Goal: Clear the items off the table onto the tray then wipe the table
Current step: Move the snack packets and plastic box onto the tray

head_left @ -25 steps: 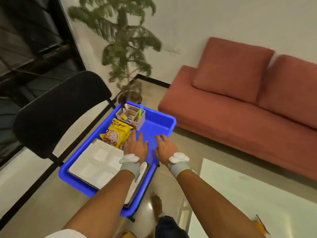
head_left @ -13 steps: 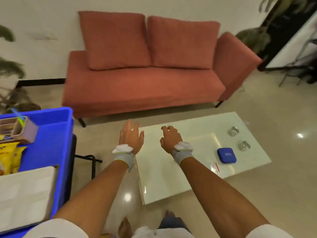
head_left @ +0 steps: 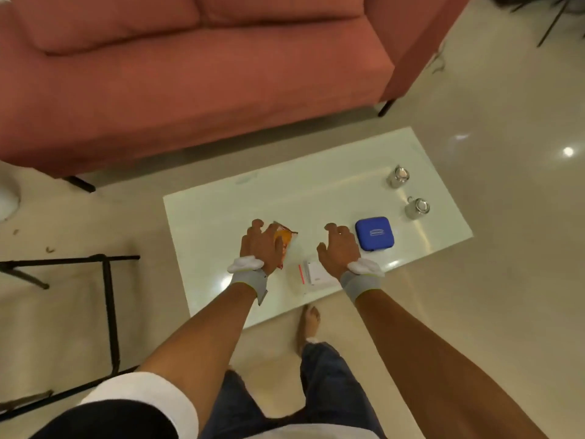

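On the white glass table (head_left: 285, 191) lies an orange snack packet (head_left: 287, 235). My left hand (head_left: 260, 247) is over its left part with fingers loosely curled; I cannot tell whether it touches. My right hand (head_left: 338, 248) hovers empty, fingers loosely curled, just left of a blue square case (head_left: 374, 233). A white card with a red strip (head_left: 316, 274) lies near the table's front edge, partly under my right wrist. Two small steel cups (head_left: 399, 176) (head_left: 418, 207) stand at the table's right end. The blue tray is out of view.
A red sofa (head_left: 190, 74) runs along the far side of the table, with a strip of floor between them. A black metal frame (head_left: 109, 296) stands on the floor to the left. My bare foot (head_left: 308, 324) is at the table's front edge.
The view has swung from the blue tray on the left to the table. Both hands have moved out over the table; the left now sits above the orange packet.
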A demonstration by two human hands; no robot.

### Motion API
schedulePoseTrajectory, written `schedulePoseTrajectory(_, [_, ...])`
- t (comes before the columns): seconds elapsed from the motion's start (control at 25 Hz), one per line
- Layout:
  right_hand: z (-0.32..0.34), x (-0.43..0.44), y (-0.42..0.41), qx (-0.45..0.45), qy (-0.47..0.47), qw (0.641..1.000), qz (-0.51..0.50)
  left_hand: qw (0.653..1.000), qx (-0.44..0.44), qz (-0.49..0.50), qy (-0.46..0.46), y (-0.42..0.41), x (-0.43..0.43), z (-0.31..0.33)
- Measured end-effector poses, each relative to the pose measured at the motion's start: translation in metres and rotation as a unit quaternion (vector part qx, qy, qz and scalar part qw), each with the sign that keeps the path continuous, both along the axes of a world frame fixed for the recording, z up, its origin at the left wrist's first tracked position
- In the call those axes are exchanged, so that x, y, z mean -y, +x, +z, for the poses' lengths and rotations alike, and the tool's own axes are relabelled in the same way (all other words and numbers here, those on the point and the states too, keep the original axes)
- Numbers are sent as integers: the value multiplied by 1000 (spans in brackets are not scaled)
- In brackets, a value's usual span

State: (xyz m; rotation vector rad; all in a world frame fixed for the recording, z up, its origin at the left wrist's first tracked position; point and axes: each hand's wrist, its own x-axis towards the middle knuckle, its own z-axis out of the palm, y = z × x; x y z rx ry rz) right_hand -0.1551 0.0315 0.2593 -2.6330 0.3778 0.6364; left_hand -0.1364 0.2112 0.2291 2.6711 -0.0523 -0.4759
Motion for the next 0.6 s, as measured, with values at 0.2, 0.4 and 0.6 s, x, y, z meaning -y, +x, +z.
schedulePoseTrajectory(0.2, [-87,43,-18,-64,-20,996,-50,995,-75,70,-11,17,40,-87])
schedulePoseTrajectory(0.4, [-189,44,-36,-186,38,919,-345,987,-112,115,4,23,57,-185])
schedulePoseTrajectory(0.6, [-238,36,-41,-173,216,765,-581,974,-111,195,10,28,59,-226])
